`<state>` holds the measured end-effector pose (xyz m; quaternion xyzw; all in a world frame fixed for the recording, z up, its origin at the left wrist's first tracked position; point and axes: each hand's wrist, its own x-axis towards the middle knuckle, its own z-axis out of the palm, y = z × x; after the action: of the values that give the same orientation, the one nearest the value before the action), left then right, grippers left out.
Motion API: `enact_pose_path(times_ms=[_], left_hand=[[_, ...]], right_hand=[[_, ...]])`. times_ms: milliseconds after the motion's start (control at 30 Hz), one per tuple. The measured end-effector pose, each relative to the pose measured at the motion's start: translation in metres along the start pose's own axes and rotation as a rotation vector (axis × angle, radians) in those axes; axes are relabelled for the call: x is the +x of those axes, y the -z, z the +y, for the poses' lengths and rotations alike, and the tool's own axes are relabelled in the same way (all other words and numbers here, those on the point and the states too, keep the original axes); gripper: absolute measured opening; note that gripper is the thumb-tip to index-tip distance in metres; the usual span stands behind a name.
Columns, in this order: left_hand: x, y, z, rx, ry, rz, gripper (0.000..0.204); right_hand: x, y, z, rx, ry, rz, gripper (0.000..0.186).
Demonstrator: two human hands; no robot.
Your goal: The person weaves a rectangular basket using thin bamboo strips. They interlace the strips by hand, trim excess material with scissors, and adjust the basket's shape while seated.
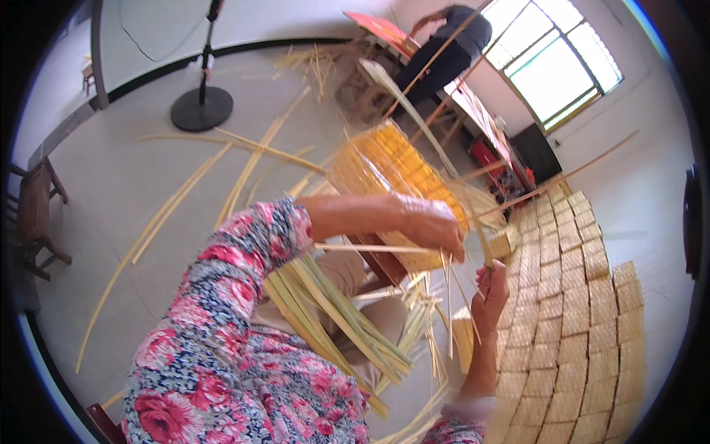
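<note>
A half-woven yellow bamboo basket [384,170] rests on my lap, tilted, with loose strip ends sticking out. My left hand [433,226] reaches across it from a floral sleeve and pinches a thin bamboo strip [373,249] at the basket's near edge. Just below and to the right, my right hand [489,296] grips another upright bamboo strip [481,244]. A bundle of green-yellow bamboo strips [333,314] lies over my knees beneath the left arm.
Rows of finished woven squares [584,325] cover the floor at right. Long bamboo strips [222,177] lie scattered at left near a black round stand base [201,109]. A person in dark clothes [447,44] bends over at the back by a window. A wooden chair [33,214] stands far left.
</note>
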<state>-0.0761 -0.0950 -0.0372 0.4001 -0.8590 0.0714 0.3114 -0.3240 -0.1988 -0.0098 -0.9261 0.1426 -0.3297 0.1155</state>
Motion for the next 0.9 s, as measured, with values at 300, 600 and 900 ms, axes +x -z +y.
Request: enact_pose_path(times_ms=[300, 600, 900], left_hand=[[0.0, 0.016, 0.007, -0.079, -0.055, 0.022, 0.033], [-0.003, 0.095, -0.029, 0.0, 0.183, 0.722, 0.072], [-0.149, 0.119, -0.104, 0.416, 0.529, 1.065, 0.041]], right_hand=[[0.035, -0.024, 0.016, -0.537, 0.018, -0.291, 0.021], [0.025, -0.049, 0.075, -0.036, -0.154, -0.267, 0.016], [0.011, -0.039, 0.084, 0.463, -0.419, -0.035, 0.015]])
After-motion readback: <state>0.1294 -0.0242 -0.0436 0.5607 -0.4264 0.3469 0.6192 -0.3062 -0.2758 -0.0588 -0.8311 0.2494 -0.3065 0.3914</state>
